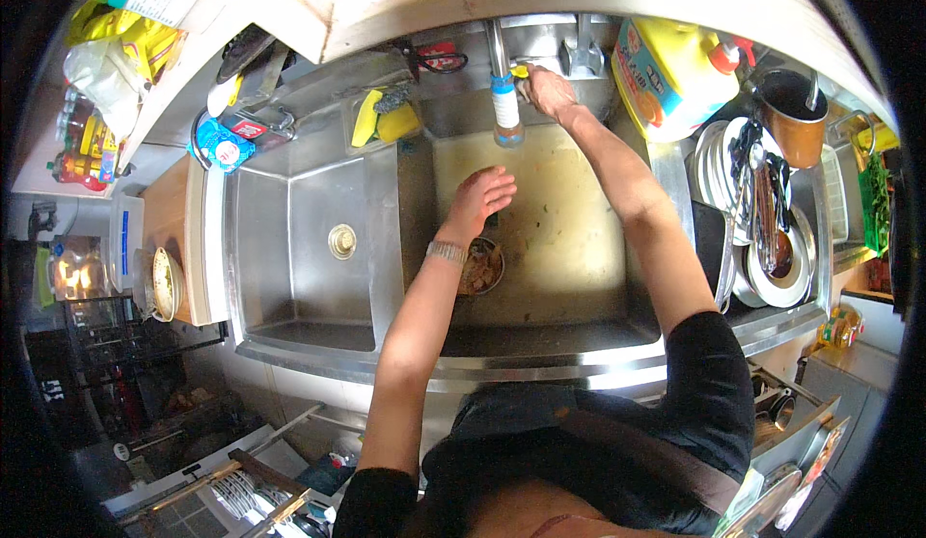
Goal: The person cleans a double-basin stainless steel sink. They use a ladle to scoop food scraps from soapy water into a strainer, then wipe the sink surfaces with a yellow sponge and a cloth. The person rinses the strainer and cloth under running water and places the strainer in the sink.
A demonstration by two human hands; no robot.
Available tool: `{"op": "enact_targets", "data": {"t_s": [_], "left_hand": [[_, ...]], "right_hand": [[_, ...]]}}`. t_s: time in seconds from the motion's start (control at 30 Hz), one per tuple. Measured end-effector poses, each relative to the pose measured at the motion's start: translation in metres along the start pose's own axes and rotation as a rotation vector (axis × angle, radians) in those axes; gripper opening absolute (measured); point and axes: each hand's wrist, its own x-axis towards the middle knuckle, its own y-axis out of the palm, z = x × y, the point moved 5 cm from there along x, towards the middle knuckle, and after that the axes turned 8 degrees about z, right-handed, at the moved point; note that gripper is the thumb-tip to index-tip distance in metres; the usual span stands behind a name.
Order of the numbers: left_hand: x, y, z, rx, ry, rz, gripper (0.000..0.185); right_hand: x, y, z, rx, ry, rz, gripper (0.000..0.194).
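My right hand (551, 92) reaches to the back of the sink, its fingers closed about a yellow tap handle (520, 71) beside the faucet (506, 104). The faucet has a blue and white nozzle pointing down into the right basin. Over that basin hangs my left hand (480, 202), empty, with fingers slightly apart and a metal watch (447, 252) on the wrist. Cloudy, yellowish water (557, 249) with food bits lies in the right basin (535, 339). Partly hidden below my left wrist is a round bowl (499, 278) with brownish contents.
Left is a second steel basin (329, 299) with a drain; yellow sponges (383, 122) sit behind it. A large yellow detergent jug (673, 79) stands back right. Stacked plates (712, 169), utensils (765, 191) and a brown pot (792, 133) crowd the right side. A cabinet edge (448, 14) overhangs the back.
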Motion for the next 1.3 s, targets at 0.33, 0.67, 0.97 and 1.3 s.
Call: {"op": "enact_targets", "data": {"t_s": [0.33,0.67,0.97,1.3], "left_hand": [[0.061,0.009,0.026,-0.508,-0.021,0.014,0.049],[0.032,0.016,0.005,-0.510,-0.004,0.127,0.042],[0.032,-0.024,0.005,-0.174,-0.006,0.031,0.040],[0.051,-0.004,0.054,-0.511,0.021,0.181,0.043]], "right_hand": [[-0.119,0.063,0.046,0.529,-0.016,0.222,0.031],[-0.139,0.053,-0.006,1.016,0.328,0.078,0.068],[-0.107,0.090,-0.005,1.129,0.162,0.459,0.044],[-0.132,0.068,0.053,1.310,-0.090,0.483,0.021]]}}
